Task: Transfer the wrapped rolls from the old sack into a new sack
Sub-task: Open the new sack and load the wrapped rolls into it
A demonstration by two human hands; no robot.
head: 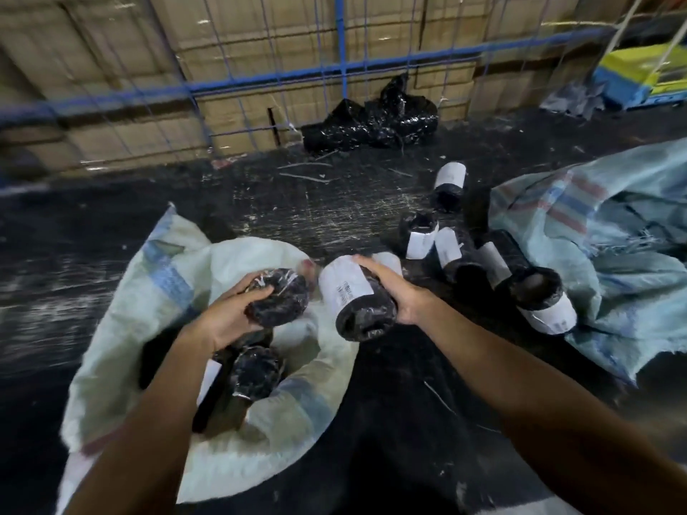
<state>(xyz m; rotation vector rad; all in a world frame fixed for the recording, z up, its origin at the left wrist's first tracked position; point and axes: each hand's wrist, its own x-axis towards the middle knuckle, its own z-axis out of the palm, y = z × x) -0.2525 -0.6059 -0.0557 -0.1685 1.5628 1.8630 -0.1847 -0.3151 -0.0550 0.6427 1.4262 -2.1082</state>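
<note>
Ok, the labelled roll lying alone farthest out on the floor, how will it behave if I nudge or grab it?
The lone roll is a cylinder lying on its side, so it will probably roll when nudged. Its glossy black wrap looks slippery; gripping over the paper label may be surer. It likely stays stiff when lifted.

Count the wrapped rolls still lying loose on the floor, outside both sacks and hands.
5 visible: one apart at the back, three side by side in the middle, and one nearest the torn blue sack. More may be hidden under that sack.

Wrapped rolls (357, 299): about nine. Sacks (122, 328): two. Hands (226, 314): two.
</note>
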